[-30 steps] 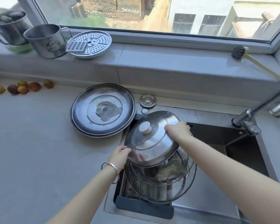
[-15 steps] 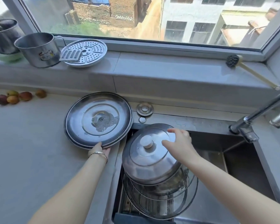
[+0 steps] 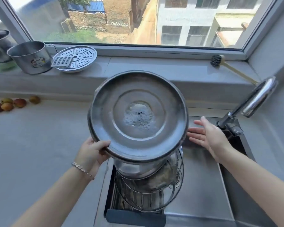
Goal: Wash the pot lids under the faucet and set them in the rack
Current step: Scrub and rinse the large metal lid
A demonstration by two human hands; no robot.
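Left hand [image 3: 92, 153] grips lid [image 3: 162, 128] rim.

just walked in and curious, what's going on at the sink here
A person is washing pot lids at a kitchen sink. The left hand grips the lower-left rim of a large steel lid, holding it up above the rack with suds at its centre. The right hand is open beside the lid's right edge, apparently not touching it. Other lids lean in the rack. No water shows at the faucet.

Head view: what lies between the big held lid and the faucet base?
In the head view, the right hand lies there, open, fingers pointing at the right rim of the big lid; the faucet base stands just beyond the hand.
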